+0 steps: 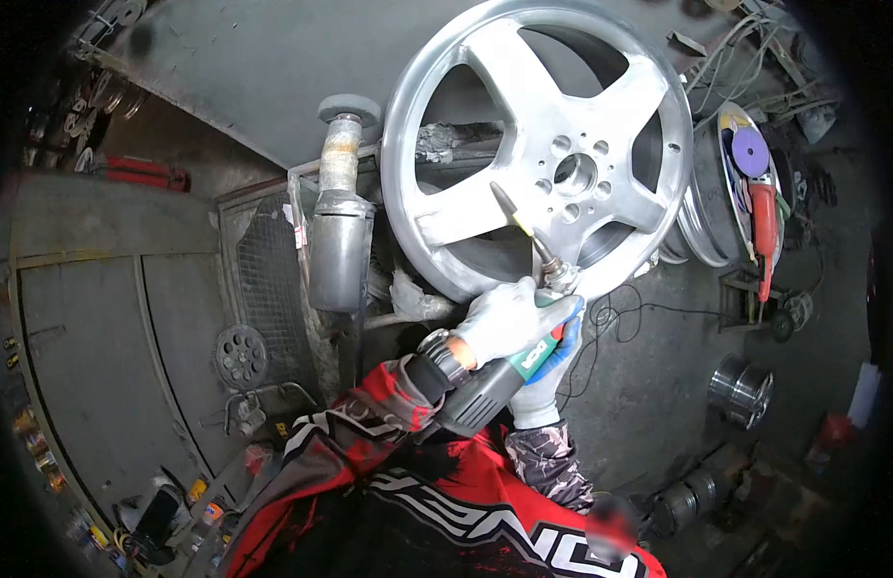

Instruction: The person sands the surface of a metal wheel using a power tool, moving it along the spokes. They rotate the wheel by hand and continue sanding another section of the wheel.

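Note:
A green and black die grinder [528,361] is held in both of my gloved hands, its body running down toward my chest. My left hand [504,323], with a watch at the wrist, wraps over the front of the grinder from above. From below and the right, my right hand [554,374] grips the tool, its blue glove palm partly hidden behind it. A slim pointed cone bit [505,199] on a yellowish shank sticks out of the grinder's collet. In this view the bit overlaps a lower spoke of a bare silver alloy wheel [524,77], which stands facing me.
Left of the wheel is a grey motor [341,255] with a round abrasive wheel on its shaft. A red polisher [762,226] with a purple pad rests at the right against another rim. A black cable [658,306] loops over the floor, and a shiny rim [740,392] lies beyond.

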{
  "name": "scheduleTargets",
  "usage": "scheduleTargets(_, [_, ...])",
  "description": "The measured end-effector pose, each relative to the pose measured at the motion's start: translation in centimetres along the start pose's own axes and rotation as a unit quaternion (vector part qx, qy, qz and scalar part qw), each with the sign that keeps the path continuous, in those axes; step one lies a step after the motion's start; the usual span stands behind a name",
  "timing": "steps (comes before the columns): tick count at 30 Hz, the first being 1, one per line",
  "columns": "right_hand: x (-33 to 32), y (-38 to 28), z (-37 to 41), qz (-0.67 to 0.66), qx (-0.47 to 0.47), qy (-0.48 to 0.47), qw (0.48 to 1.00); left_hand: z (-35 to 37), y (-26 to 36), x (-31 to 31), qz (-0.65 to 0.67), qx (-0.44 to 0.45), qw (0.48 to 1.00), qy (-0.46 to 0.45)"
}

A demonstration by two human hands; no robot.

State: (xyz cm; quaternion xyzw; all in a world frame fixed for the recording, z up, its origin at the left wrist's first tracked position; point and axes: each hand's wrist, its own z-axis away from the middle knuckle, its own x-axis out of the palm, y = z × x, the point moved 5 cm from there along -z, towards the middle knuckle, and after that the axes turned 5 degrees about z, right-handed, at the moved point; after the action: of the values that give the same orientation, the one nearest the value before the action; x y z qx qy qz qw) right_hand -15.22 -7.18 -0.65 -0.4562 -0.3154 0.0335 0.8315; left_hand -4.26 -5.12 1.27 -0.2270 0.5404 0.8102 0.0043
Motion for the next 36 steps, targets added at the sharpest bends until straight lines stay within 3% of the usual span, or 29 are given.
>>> scheduleTargets(3, [-0.4,0.4,-0.2,0.011,-0.002,-0.01,1.0,-0.4,-0.5,0.1,0.027,-0.057,0.998,-0.017])
scheduleTargets(8, [1.0,0.8,1.7,-0.007,0.015,0.006,1.0,1.8,-2.2,0.0,0.034,-0.027,0.999,0.012])
scheduleTargets(10, [1.2,1.6,2.7,-0.016,0.05,-0.01,0.999,3.0,-2.4,-0.5,0.128,-0.049,0.99,0.026])
scheduleTargets(12, [1.6,1.7,2.9,-0.024,0.059,-0.014,0.998,3.8,-2.9,-0.7,0.103,-0.048,0.993,0.042])
scheduleTargets(14, [2.0,1.4,3.1,0.154,0.021,-0.047,0.987,4.5,-3.4,-0.9,0.121,-0.096,0.988,0.025])
scheduleTargets(15, [2.6,1.1,3.1,0.076,0.011,-0.056,0.995,4.7,-2.6,-1.5,0.142,-0.069,0.987,0.038])
scheduleTargets(19, [1.6,1.8,3.2,0.075,0.031,-0.04,0.996,4.7,-3.4,-0.8,0.144,-0.086,0.985,0.049])
scheduleTargets(21, [2.4,0.7,3.2,0.19,0.024,-0.047,0.98,4.7,-2.7,-1.2,0.156,-0.093,0.982,0.05])
scheduleTargets(22, [2.4,0.6,2.9,0.192,0.023,-0.048,0.98,4.4,-2.5,-1.4,0.158,-0.091,0.982,0.051])
scheduleTargets(24, [1.5,1.0,2.3,-0.028,0.068,-0.003,0.997,3.3,-1.7,-1.2,0.155,-0.062,0.986,0.01])
scheduleTargets(25, [1.2,-0.1,2.0,0.16,-0.006,-0.038,0.986,2.3,-2.5,0.0,0.156,-0.03,0.987,0.016])
scheduleTargets(26, [1.4,-0.5,1.7,0.163,-0.008,-0.038,0.986,1.5,-2.8,0.5,0.158,-0.027,0.987,0.016])
scheduleTargets(28, [1.5,-1.4,1.0,0.016,0.008,0.016,1.0,-0.2,-2.2,1.3,0.034,0.043,0.998,-0.037])
scheduleTargets(29, [0.8,-1.7,0.8,0.177,-0.074,0.021,0.981,-0.8,-1.4,1.3,0.021,0.066,0.996,-0.048])
scheduleTargets(33, [2.0,-3.0,0.5,0.055,-0.055,-0.011,0.997,-0.9,0.5,-0.3,0.119,-0.006,0.992,-0.05])
scheduleTargets(36, [2.7,-2.2,1.4,0.084,-0.03,0.029,0.996,-0.2,-0.6,0.0,0.113,-0.022,0.992,-0.045])
